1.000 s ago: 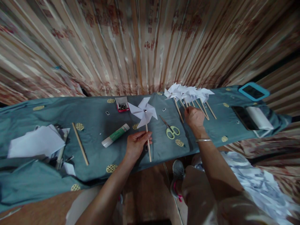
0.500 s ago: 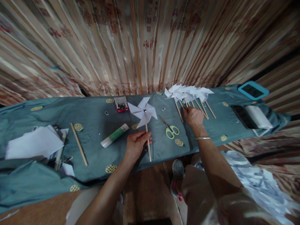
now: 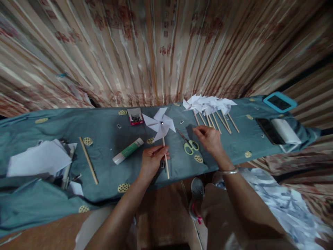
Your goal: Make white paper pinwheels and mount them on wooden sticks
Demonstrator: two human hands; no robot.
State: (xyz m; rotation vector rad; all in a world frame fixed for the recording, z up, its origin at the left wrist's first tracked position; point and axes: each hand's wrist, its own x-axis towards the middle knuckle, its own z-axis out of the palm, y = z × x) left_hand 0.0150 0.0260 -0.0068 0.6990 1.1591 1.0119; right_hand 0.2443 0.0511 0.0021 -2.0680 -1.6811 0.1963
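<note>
A white paper pinwheel (image 3: 159,125) on a wooden stick lies on the blue-grey cloth (image 3: 104,139). My left hand (image 3: 152,161) is closed on its stick, just below the paper. My right hand (image 3: 208,137) hovers over the cloth beside the yellow-handled scissors (image 3: 188,143), with its fingers curled; I cannot make out anything in them. Behind that hand lies a row of several finished pinwheels (image 3: 209,104) with their sticks pointing toward me.
A glue stick (image 3: 128,150) and a bare wooden stick (image 3: 88,160) lie left of centre. A small red box of pins (image 3: 136,118) sits behind. White paper sheets (image 3: 39,159) are heaped at the left. A dark phone (image 3: 269,130) and a blue-framed device (image 3: 279,101) lie at the right.
My right hand has drawn back from the sticks of the finished pinwheels, leftward and toward me, and now sits by the scissors. My left hand has kept its hold.
</note>
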